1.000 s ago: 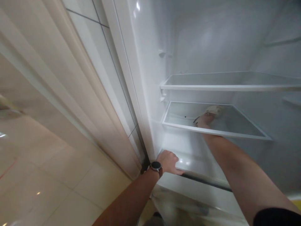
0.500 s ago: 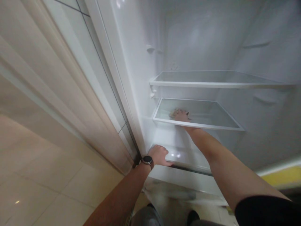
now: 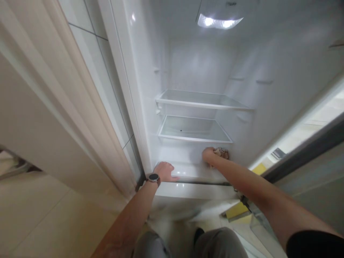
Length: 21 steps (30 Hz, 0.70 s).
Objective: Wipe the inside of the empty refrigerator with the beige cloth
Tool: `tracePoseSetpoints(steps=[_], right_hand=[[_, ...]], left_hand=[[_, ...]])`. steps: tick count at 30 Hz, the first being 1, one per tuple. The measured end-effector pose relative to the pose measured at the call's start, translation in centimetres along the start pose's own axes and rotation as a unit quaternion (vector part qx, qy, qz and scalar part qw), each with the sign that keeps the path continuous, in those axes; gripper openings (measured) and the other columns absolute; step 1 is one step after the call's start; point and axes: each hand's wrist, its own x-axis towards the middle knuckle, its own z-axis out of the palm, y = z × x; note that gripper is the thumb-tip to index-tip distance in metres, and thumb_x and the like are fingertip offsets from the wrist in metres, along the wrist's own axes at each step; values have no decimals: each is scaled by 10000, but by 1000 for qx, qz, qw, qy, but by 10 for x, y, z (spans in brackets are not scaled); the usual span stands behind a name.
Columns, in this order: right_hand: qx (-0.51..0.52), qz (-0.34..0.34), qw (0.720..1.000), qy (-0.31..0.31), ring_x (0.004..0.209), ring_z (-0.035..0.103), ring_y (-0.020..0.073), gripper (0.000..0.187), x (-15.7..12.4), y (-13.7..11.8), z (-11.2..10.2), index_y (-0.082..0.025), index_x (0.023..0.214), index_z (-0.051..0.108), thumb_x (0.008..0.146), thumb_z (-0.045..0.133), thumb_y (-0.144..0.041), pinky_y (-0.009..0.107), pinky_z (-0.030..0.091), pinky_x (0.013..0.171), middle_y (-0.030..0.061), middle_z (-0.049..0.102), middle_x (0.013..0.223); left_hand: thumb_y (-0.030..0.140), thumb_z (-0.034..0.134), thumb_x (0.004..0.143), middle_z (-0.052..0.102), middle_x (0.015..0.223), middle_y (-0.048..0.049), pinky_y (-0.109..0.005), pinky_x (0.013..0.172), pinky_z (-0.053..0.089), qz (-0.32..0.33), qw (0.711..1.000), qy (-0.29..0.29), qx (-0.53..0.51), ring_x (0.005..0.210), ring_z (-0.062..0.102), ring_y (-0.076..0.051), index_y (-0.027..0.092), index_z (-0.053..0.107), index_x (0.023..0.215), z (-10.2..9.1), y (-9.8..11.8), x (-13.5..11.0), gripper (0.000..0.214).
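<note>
An open fridge (image 3: 197, 61) with white inner walls fills the view ahead. My left hand (image 3: 164, 171), wearing a watch (image 3: 153, 177) on its wrist, rests on the front left edge of the fridge floor, thumb apart from the fingers. My right hand (image 3: 209, 154) is low inside, near the right wall, below the lower glass shelf (image 3: 193, 129). It grips a crumpled patterned cloth (image 3: 222, 153), though most of the fingers are hidden. Above the lower shelf sits a second glass shelf (image 3: 199, 97).
A lit lamp (image 3: 219, 22) is set in the fridge ceiling. At right stands the open fridge door (image 3: 319, 161), with something yellow (image 3: 238, 210) below it. To the left are a pale door frame (image 3: 88, 107) and the tiled floor (image 3: 40, 215).
My right hand has moved with the cloth from the lower glass shelf area down and right to the fridge's floor. My left hand stays on the edge. The view has tilted and shifted.
</note>
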Motion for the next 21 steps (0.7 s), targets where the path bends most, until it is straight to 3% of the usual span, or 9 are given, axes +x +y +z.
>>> tracePoseSetpoints(steps=[4, 6, 8, 10, 12, 13, 15, 18, 21], right_hand=[[-2, -1, 997, -76, 1069, 726, 360, 143, -38, -10, -28, -109, 842, 752, 710, 785, -66, 517, 549, 1004, 177, 772, 973], [31, -33, 995, -86, 1039, 745, 314, 199, -62, -10, -45, -141, 890, 764, 711, 703, -81, 404, 582, 940, 141, 790, 986], [175, -64, 979, -83, 986, 758, 253, 376, -88, -10, -58, -170, 1057, 747, 709, 615, -121, 313, 604, 835, 85, 798, 1034], [408, -69, 908, -68, 915, 763, 239, 525, -111, -12, -69, -181, 1179, 693, 665, 583, -171, 300, 615, 756, 66, 796, 1031], [597, -43, 800, -43, 847, 761, 264, 567, -130, -15, -77, -180, 1193, 667, 630, 611, -225, 339, 625, 721, 83, 790, 965], [643, -27, 765, -21, 826, 758, 272, 559, -137, -15, -82, -189, 1186, 662, 632, 631, -254, 356, 628, 717, 87, 784, 936], [679, 5, 732, 51, 834, 753, 287, 538, -145, -12, -93, -198, 1187, 650, 658, 653, -301, 384, 630, 728, 98, 776, 932], [615, 40, 747, 250, 964, 736, 310, 489, -150, 4, -112, -184, 1189, 639, 730, 624, -349, 424, 619, 824, 123, 764, 1044], [377, 36, 818, 433, 1152, 671, 332, 450, -151, 18, -123, -178, 1255, 643, 841, 573, -341, 464, 557, 986, 145, 721, 1222]], left_hand=[[803, 528, 871, 773, 929, -205, -454, 811, 550, 4, 1000, 7, 4, 925, 741, -372, 138, 824, 927, -1, 2, 0, 730], [797, 538, 866, 773, 933, -203, -452, 822, 552, -1, 1000, 11, 3, 934, 741, -369, 147, 826, 933, -2, 3, -1, 715], [787, 563, 856, 775, 932, -196, -445, 838, 551, -13, 1000, 16, 0, 942, 742, -362, 163, 829, 932, -3, 5, -1, 683], [780, 580, 847, 778, 917, -190, -436, 841, 549, -26, 1000, 16, -8, 934, 746, -358, 178, 832, 907, -4, 6, -1, 656], [785, 577, 845, 780, 906, -192, -436, 834, 549, -31, 999, 11, -14, 924, 748, -364, 183, 833, 874, -4, 6, -1, 655], [788, 572, 847, 781, 910, -195, -440, 834, 550, -29, 999, 9, -17, 927, 748, -370, 182, 834, 871, -4, 6, -1, 660], [790, 573, 844, 781, 930, -202, -454, 851, 550, -22, 1000, 10, -19, 945, 746, -380, 178, 836, 892, -3, 5, -1, 668], [792, 594, 831, 780, 951, -203, -464, 880, 545, -15, 999, 17, -22, 966, 743, -382, 170, 833, 927, -4, 5, -1, 674], [804, 588, 828, 779, 954, -198, -460, 873, 544, -15, 999, 22, -23, 962, 740, -377, 165, 826, 920, -5, 5, -2, 688]])
